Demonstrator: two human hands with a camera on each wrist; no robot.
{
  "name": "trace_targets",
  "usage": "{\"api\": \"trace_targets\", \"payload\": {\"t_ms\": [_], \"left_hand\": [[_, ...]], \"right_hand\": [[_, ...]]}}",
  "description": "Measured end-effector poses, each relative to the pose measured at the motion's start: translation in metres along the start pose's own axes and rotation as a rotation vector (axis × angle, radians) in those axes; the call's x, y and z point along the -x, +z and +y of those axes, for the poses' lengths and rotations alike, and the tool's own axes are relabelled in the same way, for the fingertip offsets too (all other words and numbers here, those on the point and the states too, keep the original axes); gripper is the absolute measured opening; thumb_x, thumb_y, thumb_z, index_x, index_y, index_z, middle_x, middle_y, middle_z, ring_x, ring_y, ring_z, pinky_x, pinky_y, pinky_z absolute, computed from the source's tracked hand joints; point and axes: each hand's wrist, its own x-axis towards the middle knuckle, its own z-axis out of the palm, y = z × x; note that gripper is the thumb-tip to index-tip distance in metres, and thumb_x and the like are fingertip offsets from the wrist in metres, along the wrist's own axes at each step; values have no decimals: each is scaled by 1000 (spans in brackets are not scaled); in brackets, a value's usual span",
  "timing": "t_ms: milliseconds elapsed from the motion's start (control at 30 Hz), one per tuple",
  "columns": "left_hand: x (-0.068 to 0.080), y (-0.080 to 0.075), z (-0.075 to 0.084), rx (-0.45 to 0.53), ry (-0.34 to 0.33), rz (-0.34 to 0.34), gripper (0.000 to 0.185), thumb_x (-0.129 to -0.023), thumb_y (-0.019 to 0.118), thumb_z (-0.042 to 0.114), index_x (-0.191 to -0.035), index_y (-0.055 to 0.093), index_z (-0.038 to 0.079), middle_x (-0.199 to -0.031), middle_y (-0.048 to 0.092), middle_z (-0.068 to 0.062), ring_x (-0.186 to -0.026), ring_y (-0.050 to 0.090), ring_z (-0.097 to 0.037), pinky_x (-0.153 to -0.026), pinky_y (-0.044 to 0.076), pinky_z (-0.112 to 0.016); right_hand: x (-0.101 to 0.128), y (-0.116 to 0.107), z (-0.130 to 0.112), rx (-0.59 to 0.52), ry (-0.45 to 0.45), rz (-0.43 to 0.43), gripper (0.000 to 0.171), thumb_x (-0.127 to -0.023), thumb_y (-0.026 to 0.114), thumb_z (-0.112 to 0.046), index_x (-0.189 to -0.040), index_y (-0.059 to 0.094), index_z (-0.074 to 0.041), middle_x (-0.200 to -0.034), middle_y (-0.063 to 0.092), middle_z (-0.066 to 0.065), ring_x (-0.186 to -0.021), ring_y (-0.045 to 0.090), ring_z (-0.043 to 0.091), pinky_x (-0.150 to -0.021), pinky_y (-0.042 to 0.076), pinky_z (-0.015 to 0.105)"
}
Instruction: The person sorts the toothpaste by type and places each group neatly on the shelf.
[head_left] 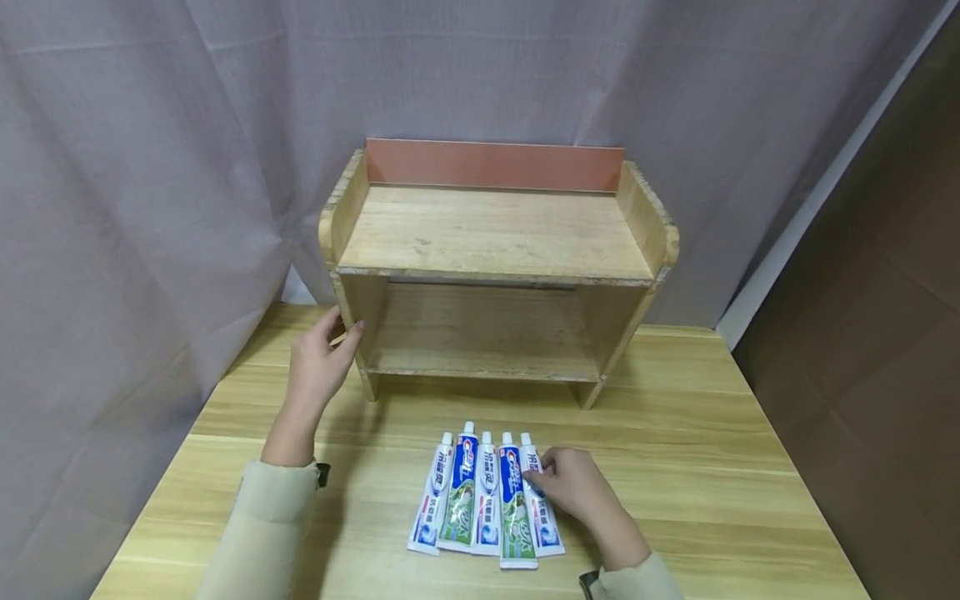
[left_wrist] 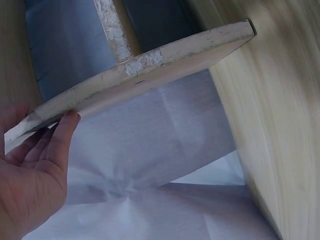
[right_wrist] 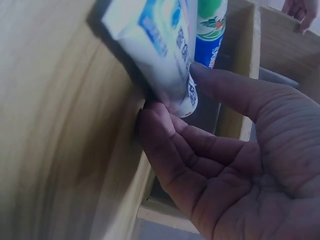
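Note:
A two-tier wooden shelf (head_left: 495, 233) stands at the back of the table. My left hand (head_left: 341, 329) rests against its left side panel (left_wrist: 150, 70), thumb on the front edge and fingers fairly straight. Several toothpaste tubes (head_left: 465, 500) lie side by side in front of the shelf, caps pointing toward it. My right hand (head_left: 534, 477) pinches the rightmost white and blue tube (head_left: 547, 529). In the right wrist view this tube (right_wrist: 165, 55) sits between the thumb and curled fingers (right_wrist: 160, 125), its edge raised a little off the wood.
The light wooden table (head_left: 712, 417) has free surface to the right and left of the tubes. A grey curtain (head_left: 150, 167) hangs behind and to the left. A brown wall (head_left: 885, 292) runs along the right. Both shelf tiers hold nothing.

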Motion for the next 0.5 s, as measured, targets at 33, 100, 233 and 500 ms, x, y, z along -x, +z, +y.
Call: {"api": "trace_targets", "payload": {"t_ms": [33, 100, 233, 500], "left_hand": [[0, 0, 0, -4, 0, -1, 36, -99, 64, 25, -131, 64, 7, -122, 69, -18, -113, 67, -34, -90, 58, -42], [0, -1, 0, -11, -3, -4, 36, -100, 64, 24, -131, 65, 6, -121, 70, -18, -111, 68, -34, -90, 59, -42], [-1, -3, 2, -33, -19, -11, 35, -99, 64, 24, -130, 66, 7, -121, 70, -19, -107, 70, -35, -87, 60, -42], [-1, -3, 2, -27, -46, -20, 34, -99, 66, 24, -130, 67, 10, -121, 70, -18, -105, 71, -34, -88, 59, -43]], "right_hand": [[0, 0, 0, 5, 5, -5, 25, -84, 80, -29, -80, 68, -7, -60, 55, -4, -52, 49, 12, -47, 43, 26], [0, 1, 0, 19, 6, -11, 28, -84, 80, -29, -75, 64, -9, -59, 54, -3, -52, 48, 12, -47, 42, 26], [-1, 0, 0, 29, 8, -19, 34, -84, 80, -32, -67, 58, -12, -57, 51, -3, -51, 47, 12, -47, 40, 26], [-4, 1, 0, 17, 39, -46, 44, -83, 80, -32, -56, 50, -15, -51, 47, -4, -46, 40, 9, -42, 32, 22]]}}
